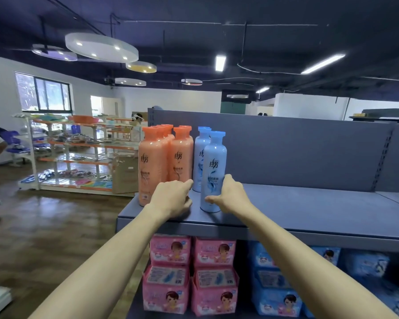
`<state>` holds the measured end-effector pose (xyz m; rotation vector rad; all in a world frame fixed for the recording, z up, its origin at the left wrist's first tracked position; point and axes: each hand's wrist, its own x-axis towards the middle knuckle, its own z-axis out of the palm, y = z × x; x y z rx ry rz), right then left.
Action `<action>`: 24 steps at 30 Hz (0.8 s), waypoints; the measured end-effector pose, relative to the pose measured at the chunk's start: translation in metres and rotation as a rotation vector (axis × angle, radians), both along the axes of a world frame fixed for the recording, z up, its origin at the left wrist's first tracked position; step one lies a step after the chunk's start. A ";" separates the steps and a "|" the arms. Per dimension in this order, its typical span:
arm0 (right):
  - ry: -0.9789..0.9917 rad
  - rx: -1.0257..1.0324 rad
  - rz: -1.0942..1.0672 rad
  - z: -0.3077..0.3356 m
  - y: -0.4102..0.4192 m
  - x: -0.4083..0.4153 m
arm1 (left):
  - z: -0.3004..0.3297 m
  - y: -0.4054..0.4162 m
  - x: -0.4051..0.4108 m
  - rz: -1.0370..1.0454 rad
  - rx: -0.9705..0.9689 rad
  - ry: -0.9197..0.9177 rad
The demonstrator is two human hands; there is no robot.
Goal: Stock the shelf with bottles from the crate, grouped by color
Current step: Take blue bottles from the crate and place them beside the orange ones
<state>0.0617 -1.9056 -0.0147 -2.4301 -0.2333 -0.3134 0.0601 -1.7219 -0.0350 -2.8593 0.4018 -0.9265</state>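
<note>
Gripping front blue bottle [213,173] low on shelf [286,203] – right hand [230,195]; left hand [171,196] curled against orange bottle [181,157] – grip unclear.

Colours on the shelf and around it

Orange bottles [158,162] with orange caps, dark logo; pale blue bottles [213,173] with brighter blue caps, dark logo and blue swirl motif. Shelf [297,203] and back panel slate grey-blue. Below: pink packs [189,272] printed with a cartoon child's face; blue packs [274,284] with the same print. Floor [55,222] dark brown wood-grain. Far racks [78,143] white with orange edging.
</note>
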 end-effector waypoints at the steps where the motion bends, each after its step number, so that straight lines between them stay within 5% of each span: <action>1: 0.010 0.009 0.020 0.001 0.001 0.003 | -0.001 0.000 0.001 0.000 -0.008 -0.005; 24: -0.013 -0.017 0.048 -0.003 0.032 0.057 | -0.025 -0.001 0.032 0.003 -0.183 -0.122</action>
